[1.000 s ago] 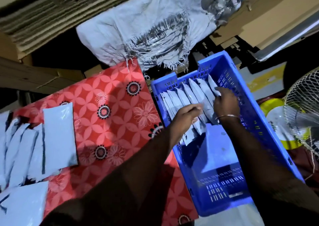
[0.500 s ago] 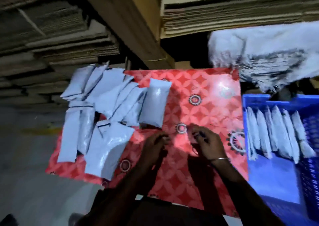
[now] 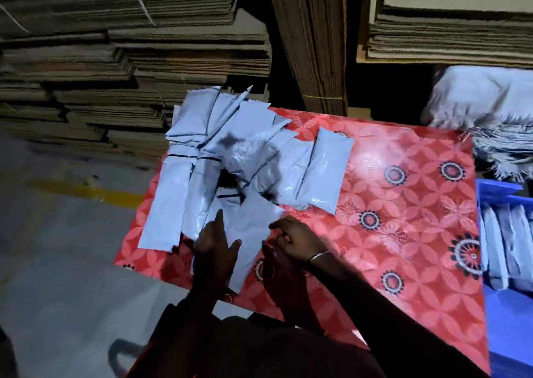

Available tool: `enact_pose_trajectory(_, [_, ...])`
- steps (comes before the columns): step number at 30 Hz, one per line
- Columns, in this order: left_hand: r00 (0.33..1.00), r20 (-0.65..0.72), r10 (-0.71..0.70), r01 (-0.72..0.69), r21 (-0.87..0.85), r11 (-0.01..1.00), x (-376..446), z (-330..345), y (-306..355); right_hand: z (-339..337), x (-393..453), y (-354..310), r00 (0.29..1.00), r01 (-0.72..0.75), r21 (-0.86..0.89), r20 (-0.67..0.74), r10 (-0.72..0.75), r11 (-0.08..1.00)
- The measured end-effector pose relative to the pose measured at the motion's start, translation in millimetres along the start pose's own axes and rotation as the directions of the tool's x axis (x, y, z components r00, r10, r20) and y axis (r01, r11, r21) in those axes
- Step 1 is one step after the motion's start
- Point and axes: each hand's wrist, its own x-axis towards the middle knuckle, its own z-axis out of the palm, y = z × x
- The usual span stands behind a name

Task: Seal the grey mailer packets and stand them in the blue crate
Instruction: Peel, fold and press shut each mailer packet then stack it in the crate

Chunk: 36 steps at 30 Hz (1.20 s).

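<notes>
Several grey mailer packets (image 3: pixel 230 152) lie in a loose heap on the left of the red flowered table (image 3: pixel 403 233). One flat packet (image 3: pixel 253 230) lies nearest me at the front of the heap. My left hand (image 3: pixel 216 248) rests on its left part with the forefinger and thumb spread. My right hand (image 3: pixel 294 239), with a bangle on the wrist, has curled fingers pinching the packet's right edge. The blue crate (image 3: pixel 496 188) is at the far right edge, with sealed packets (image 3: pixel 504 248) standing in a row inside.
Tall stacks of flattened cardboard (image 3: pixel 144 60) rise behind the table. A bundle of white woven sacks (image 3: pixel 490 109) lies at the back right, above the crate. Grey floor (image 3: pixel 57 262) with a yellow line lies to the left of the table.
Both hands left the packets in the crate and came over to the table. They now lie on the front packet of the heap; the view swung left.
</notes>
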Motion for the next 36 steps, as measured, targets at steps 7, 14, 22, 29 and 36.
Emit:
enact_pose_trajectory(7, [0.986,0.161,0.044,-0.019,-0.154,0.988,19.5,-9.2,9.1,20.7,15.2,-11.9,0.98,0.055,-0.177,-0.181,-0.088,0.983])
enact_pose_trajectory(14, [0.926,0.174,0.336,-0.29,-0.241,0.926,20.0,-17.5,43.0,6.2,0.1,-2.4,0.97,0.148,-0.49,-0.096,-0.222,0.859])
enact_pose_trajectory(22, [0.718,0.199,0.667,-0.658,-0.118,0.744,14.8,-6.8,110.9,-41.7,-84.4,38.5,0.912,-0.16,-0.53,-0.401,-0.08,0.833])
enact_pose_trajectory(29, [0.653,0.054,0.756,-0.758,0.027,0.652,16.3,3.7,157.5,-60.6,-135.6,64.4,0.713,-0.306,-0.474,-0.689,-0.131,0.825])
enact_pose_trajectory(36, [0.61,0.459,0.646,-0.75,0.071,0.657,-11.0,47.8,140.4,-4.5,-167.4,117.8,0.805,-0.481,-0.341,-0.537,0.253,0.808])
